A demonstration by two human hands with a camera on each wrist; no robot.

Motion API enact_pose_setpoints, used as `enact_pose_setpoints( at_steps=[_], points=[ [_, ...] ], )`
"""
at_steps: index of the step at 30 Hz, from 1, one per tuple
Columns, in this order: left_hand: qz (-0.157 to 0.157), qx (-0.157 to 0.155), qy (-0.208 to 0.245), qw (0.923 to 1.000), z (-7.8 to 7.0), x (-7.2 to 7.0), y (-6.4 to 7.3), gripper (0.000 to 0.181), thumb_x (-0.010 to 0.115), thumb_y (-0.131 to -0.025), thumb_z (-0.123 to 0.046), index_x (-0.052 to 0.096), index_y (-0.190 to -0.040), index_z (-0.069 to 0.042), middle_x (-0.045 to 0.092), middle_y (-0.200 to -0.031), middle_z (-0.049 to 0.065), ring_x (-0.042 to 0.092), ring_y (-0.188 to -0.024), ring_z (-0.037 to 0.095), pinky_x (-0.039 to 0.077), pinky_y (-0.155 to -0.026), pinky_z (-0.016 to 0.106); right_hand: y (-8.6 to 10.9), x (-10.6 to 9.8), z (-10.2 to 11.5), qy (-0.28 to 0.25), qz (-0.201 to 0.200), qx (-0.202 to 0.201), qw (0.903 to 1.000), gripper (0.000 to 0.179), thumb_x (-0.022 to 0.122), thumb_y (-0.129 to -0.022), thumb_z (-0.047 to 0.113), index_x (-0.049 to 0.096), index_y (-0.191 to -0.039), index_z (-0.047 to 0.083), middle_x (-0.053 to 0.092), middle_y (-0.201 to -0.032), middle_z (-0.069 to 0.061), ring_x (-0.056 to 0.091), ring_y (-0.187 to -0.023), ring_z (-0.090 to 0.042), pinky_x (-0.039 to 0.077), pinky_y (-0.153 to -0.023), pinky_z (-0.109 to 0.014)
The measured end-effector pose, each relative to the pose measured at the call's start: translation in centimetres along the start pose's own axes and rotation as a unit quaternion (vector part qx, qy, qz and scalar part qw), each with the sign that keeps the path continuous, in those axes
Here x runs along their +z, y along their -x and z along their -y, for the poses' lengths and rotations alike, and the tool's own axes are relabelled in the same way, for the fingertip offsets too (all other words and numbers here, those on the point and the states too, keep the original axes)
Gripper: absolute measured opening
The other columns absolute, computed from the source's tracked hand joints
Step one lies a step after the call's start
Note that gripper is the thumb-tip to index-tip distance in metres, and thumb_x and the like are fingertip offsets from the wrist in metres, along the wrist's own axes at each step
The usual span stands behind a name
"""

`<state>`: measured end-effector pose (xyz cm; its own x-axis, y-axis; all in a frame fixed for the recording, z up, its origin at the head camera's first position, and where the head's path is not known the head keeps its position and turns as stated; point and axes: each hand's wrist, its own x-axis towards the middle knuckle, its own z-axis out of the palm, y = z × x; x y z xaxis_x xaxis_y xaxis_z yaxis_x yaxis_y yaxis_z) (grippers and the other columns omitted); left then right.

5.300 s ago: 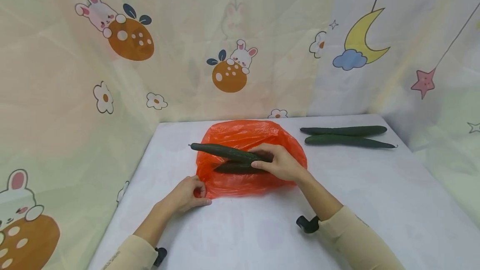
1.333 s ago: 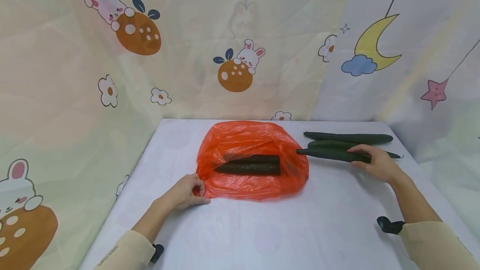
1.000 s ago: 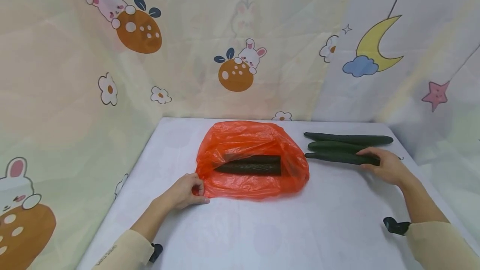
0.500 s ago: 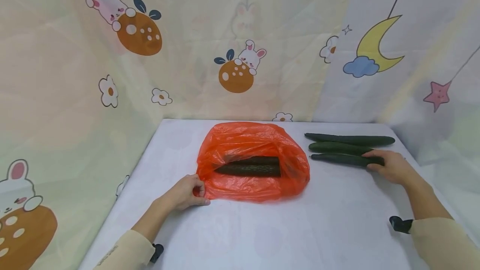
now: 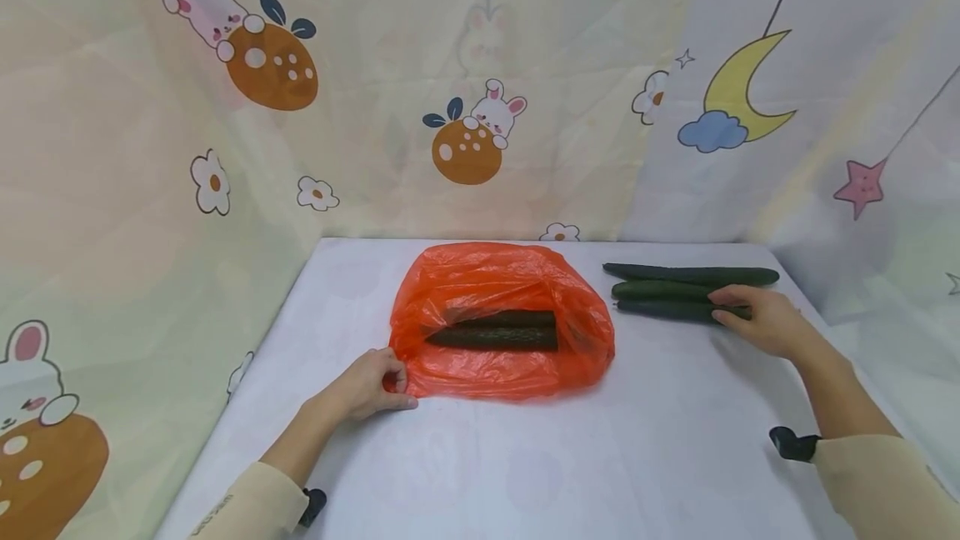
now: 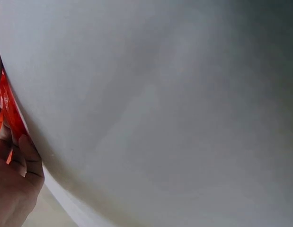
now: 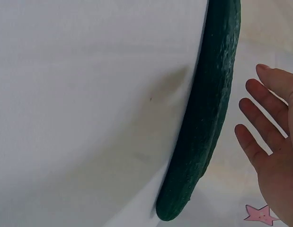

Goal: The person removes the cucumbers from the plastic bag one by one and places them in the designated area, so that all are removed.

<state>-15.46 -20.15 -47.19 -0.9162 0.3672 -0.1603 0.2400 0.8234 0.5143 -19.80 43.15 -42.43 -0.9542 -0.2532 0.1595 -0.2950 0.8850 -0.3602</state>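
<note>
- We saw a small booth-like space walled with printed cloth [image 5: 367, 123]; whether it stood in a home, a studio or some other room, we could not tell.
- The cloth rose in creased folds from 9 o'clock through 12 o'clock to 3 o'clock, closing in a white table [image 5: 525, 473] at 6 o'clock.
- We noticed nursery-style pictures on it: a rabbit [image 5: 213, 15] at 10 o'clock, a yellow moon [image 5: 729, 83] at 2 o'clock, a pink star [image 5: 860, 188] at 3 o'clock.
- The cucumbers [image 5: 690, 276] at 3 o'clock and the red bag [image 5: 465, 377] near 6 o'clock looked like household shopping to us.
</note>
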Motion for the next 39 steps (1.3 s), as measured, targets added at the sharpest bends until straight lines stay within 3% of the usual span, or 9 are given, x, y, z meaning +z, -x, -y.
enact_pose_setpoints(
  at_steps=[12,21,39],
  points=[
    [0.003,0.003,-0.008,1.0000,-0.4,-0.1,-0.2,0.033,0.089,-0.079,-0.041,0.060,-0.075,-0.025,0.052,-0.084,-0.004,0.049,-0.090,0.015,0.046,-0.076,0.033,0.1,0.5,2.1,-0.022,0.001,-0.003,0.9998,0.035,0.070,-0.099,0.017,0.064,-0.127,-0.003,0.067,-0.123,-0.027,0.062,-0.114,-0.048,0.047,-0.095,-0.065],
    [0.006,-0.010,-0.004,0.9999,-0.1,0.1,0.1,0.034,0.089,-0.078,-0.042,0.060,-0.076,-0.025,0.051,-0.085,-0.004,0.048,-0.091,0.015,0.045,-0.075,0.033,-0.6,-0.3,3.8,-0.010,0.006,-0.037,0.9993,0.035,0.071,-0.097,0.014,0.064,-0.127,-0.004,0.067,-0.125,-0.025,0.063,-0.115,-0.046,0.047,-0.097,-0.064],
    [0.002,0.000,0.004,1.0000,-0.1,-0.1,0.3,0.033,0.088,-0.079,-0.040,0.060,-0.075,-0.025,0.052,-0.085,-0.003,0.049,-0.091,0.016,0.045,-0.075,0.034,-1.7,-0.8,7.0,0.012,0.026,-0.062,0.9976,0.037,0.072,-0.096,0.012,0.063,-0.131,0.001,0.068,-0.127,-0.020,0.062,-0.119,-0.043,0.047,-0.099,-0.062]
  ],
)
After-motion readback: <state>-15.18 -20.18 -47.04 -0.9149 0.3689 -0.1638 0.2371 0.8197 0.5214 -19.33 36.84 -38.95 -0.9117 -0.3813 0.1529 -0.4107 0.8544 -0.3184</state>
